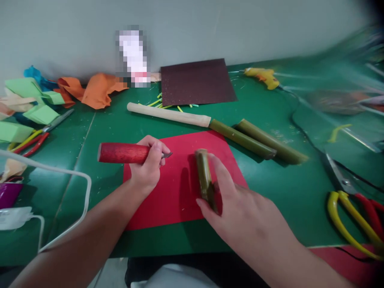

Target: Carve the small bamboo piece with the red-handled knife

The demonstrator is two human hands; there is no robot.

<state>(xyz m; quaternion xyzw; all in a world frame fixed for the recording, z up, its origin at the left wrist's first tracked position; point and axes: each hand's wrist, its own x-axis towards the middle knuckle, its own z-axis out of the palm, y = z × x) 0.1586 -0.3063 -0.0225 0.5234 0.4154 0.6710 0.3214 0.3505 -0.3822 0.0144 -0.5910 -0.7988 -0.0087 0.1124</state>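
Observation:
My left hand (149, 166) is closed around a tool with a thick red wooden handle (124, 153); its short, dark, pointed metal tip shows past the fingers, aimed right. To the right, my right hand (240, 204) grips a short piece of green bamboo (205, 176) between thumb and fingers. The bamboo piece tilts over a sheet of red paper (168, 192), and its cut upper end faces away from me. Slight blur covers the piece and fingertips. Beyond my hands lie two green bamboo lengths (240, 138) (273, 142), the nearer one meeting a pale wooden rod (169, 114).
A dark brown sheet (198, 82) and a yellow glue gun (264, 78) lie at the back. Scissors (345, 192) rest at the right, another pair (36, 138) at the left near crumpled paper (99, 92). A white cable (87, 188) loops above my left forearm.

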